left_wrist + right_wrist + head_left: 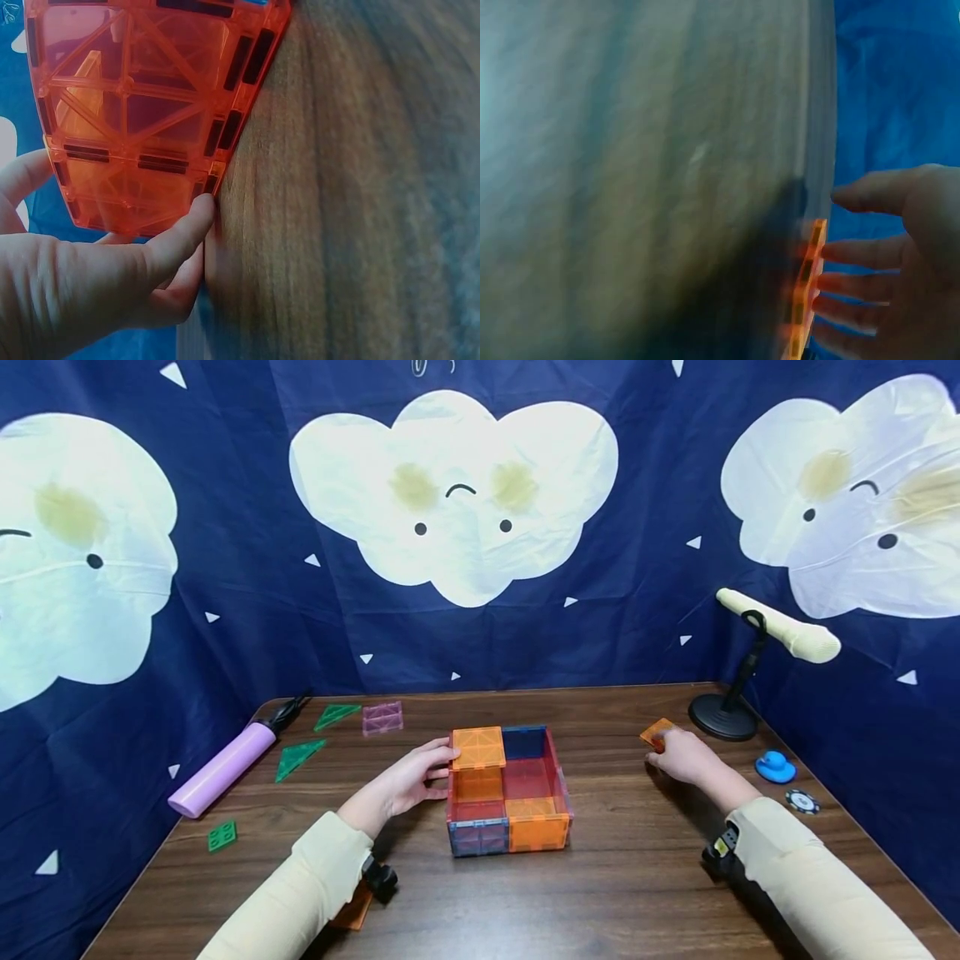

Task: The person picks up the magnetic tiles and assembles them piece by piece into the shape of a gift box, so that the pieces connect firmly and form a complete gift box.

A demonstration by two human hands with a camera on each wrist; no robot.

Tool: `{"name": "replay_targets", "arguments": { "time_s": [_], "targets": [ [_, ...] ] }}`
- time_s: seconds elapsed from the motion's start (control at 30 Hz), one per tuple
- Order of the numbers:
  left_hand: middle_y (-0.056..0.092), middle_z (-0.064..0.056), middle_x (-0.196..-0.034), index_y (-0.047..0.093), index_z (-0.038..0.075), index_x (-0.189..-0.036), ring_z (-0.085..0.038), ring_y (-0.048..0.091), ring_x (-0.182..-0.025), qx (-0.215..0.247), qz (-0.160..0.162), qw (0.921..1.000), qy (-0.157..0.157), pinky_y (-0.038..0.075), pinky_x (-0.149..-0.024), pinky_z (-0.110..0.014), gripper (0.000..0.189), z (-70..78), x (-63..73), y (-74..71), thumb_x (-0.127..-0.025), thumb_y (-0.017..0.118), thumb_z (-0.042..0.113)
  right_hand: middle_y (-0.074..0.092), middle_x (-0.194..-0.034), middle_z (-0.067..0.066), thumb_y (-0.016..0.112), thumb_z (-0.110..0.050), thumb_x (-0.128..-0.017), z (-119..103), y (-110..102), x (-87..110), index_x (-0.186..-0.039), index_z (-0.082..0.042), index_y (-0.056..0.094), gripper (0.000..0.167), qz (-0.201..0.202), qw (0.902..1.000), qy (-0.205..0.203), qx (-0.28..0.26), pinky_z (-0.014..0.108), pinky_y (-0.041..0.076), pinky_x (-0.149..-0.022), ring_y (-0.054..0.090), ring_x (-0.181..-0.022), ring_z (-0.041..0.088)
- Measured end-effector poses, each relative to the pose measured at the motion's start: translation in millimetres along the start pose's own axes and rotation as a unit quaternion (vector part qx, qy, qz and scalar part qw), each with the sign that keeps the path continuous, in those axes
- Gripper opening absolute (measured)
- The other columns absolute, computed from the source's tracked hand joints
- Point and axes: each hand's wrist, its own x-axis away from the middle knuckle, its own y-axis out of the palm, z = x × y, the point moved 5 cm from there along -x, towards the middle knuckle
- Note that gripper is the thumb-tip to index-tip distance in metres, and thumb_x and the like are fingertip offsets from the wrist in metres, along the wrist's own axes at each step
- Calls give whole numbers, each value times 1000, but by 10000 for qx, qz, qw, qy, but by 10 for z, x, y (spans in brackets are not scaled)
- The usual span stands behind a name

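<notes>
A box [480,835] built of red, blue and orange translucent magnetic tiles stands mid-table. A square orange tile [478,748] covers its back left quarter; the rest of the top shows the inside. My left hand [412,781] is at the box's left side, fingers fairly straight and touching the wall and the edge of the cover tile. In the left wrist view the red wall [127,90] rises above the left fingers. Far to the right, my right hand [684,756] reaches over a loose orange tile [657,733]. Its fingertips [832,281] touch the tile, thumb apart from it.
Green triangle tiles [300,758], a pink tile [382,718], a green block [222,836] and a lilac cylinder [225,772] lie to the left. Another orange tile [356,912] shows under the left sleeve. At right are a microphone stand [723,717], a blue duck [775,767] and a chip [802,801].
</notes>
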Motion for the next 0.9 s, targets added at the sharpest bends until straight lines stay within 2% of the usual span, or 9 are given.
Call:
{"name": "replay_targets", "arguments": {
  "time_s": [0.07,0.3,0.4,0.53,0.63,0.8,0.9],
  "targets": [
    [53,-17,-134,29,6,-158,-36,46,-124,-4,-9,10000,15,49,-97,-50,68,-2,5,-4,-100,59,26,66,-111,30,70,-15,-92,-11,18,36,-124,15,60,45,-94,9999,-99,38,58,49,-86,61,-107,49],
    [55,-17,-131,31,5,-157,-34,50,-120,-11,25,9999,99,49,-97,-46,66,5,0,-19,-100,60,24,65,-109,24,78,-12,-84,-221,58,118,-115,9,67,39,-95,9965,-810,-174,54,50,-84,62,-97,38],
    [57,-16,-130,33,4,-156,-32,53,-118,4,80,9998,189,49,-99,-45,65,18,-5,-16,-100,59,22,63,-114,28,81,-14,-82,-256,60,119,-116,7,67,43,-8,9957,-916,-113,56,48,-88,60,-102,44],
    [59,-14,-128,34,2,-155,-28,55,-113,57,130,9994,303,48,-101,-46,63,24,-8,-6,-100,59,19,56,-125,37,82,-18,-81,-199,81,84,-123,8,63,53,14,9982,-592,-6,63,43,-95,53,-111,55],
    [59,-14,-128,35,2,-155,-27,53,-113,87,165,9993,324,47,-101,-47,62,19,-9,-3,-100,59,18,54,-130,39,82,-19,-83,-131,119,59,-127,8,60,56,-139,9994,-315,-29,66,41,-97,51,-114,58],
    [55,-18,-136,35,1,-154,-31,49,-122,110,181,9992,332,44,-103,-50,62,13,-3,-14,-99,59,17,59,-123,36,80,-15,-85,-64,143,9,-124,5,61,48,-145,9992,-329,-146,63,43,-92,56,-108,52],
    [50,-21,-144,34,0,-155,-34,45,-130,130,143,9991,375,41,-107,-54,63,19,-2,-18,-99,58,16,61,-116,32,81,-13,-83,-43,136,-27,-121,3,62,45,-72,9992,-296,-276,55,49,-82,58,-98,44]
  ]
}}
